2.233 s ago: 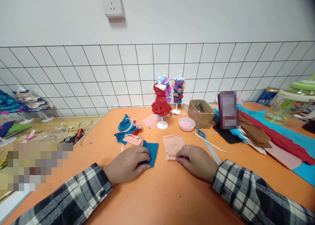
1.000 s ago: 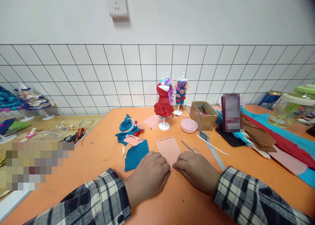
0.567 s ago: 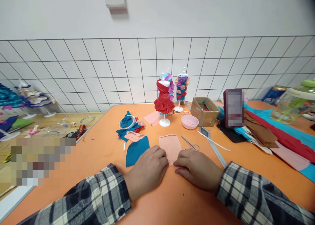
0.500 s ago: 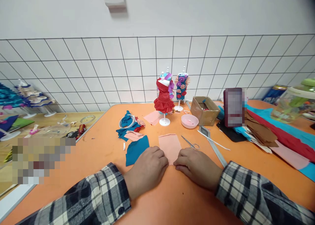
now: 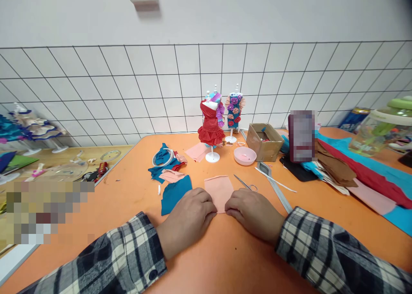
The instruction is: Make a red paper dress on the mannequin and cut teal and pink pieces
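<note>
A piece of pink crepe paper lies flat on the orange table, with a narrow fold along its far edge. My left hand is closed on its near left corner, fingertips pressed together at the edge. At the near right corner my right hand pinches the same edge, its fingers curled. A teal piece of crepe paper sits just beyond my left hand and is partly covered by it. Small scissors lie beyond my right hand, their handles close to the knuckles.
Dress forms in a red paper dress and a flowered dress stand at the back. A pink bowl, cardboard box and phone are to the right, near crepe paper strips. Scraps and a white ring lie left.
The camera view has shifted slightly, so everything sits a little further left and higher. Both hands remain at the pink paper's near edge, with little visible movement of the fingers.
</note>
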`<state>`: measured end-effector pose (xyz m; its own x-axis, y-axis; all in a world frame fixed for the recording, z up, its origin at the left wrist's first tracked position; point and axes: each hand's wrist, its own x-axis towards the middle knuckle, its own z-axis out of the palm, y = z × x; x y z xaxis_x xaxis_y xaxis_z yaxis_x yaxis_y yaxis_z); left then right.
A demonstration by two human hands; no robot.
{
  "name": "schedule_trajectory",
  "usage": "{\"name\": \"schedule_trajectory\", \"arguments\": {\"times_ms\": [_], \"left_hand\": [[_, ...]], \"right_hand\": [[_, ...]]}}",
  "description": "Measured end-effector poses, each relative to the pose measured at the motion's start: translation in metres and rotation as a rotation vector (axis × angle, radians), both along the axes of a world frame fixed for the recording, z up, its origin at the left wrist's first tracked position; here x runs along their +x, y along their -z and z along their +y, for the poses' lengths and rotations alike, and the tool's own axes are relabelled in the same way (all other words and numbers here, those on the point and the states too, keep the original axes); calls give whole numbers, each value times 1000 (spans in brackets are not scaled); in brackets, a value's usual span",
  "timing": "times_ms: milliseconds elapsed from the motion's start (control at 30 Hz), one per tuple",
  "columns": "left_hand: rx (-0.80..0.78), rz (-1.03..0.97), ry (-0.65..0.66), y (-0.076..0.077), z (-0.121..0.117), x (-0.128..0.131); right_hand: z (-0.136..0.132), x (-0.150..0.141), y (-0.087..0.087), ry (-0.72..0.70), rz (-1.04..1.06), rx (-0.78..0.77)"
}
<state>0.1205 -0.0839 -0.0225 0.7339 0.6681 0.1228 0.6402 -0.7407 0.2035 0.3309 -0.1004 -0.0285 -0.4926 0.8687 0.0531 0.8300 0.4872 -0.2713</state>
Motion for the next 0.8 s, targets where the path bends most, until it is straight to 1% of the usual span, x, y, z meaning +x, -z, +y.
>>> {"name": "schedule_trajectory", "arguments": {"times_ms": [133, 233, 367, 567, 733, 800], "left_hand": [[-17, -24, -16, 2, 1, -1], [-33, -22, -28, 3, 2, -1], [-5, 6, -3, 1, 1, 0], [10, 24, 11, 0, 1, -1], [33, 27, -27, -1, 1, -2], [39, -9, -21, -2, 1, -2]], "right_hand": [[-1, 1, 1, 33, 12, -12], [-1, 1, 1, 16, 0, -1], [-2, -1, 0, 1, -42, 40], [-3, -1, 1, 29, -48, -4], [-3, -1, 1, -20, -63, 48], [-3, -1, 1, -22, -78, 48]]}}
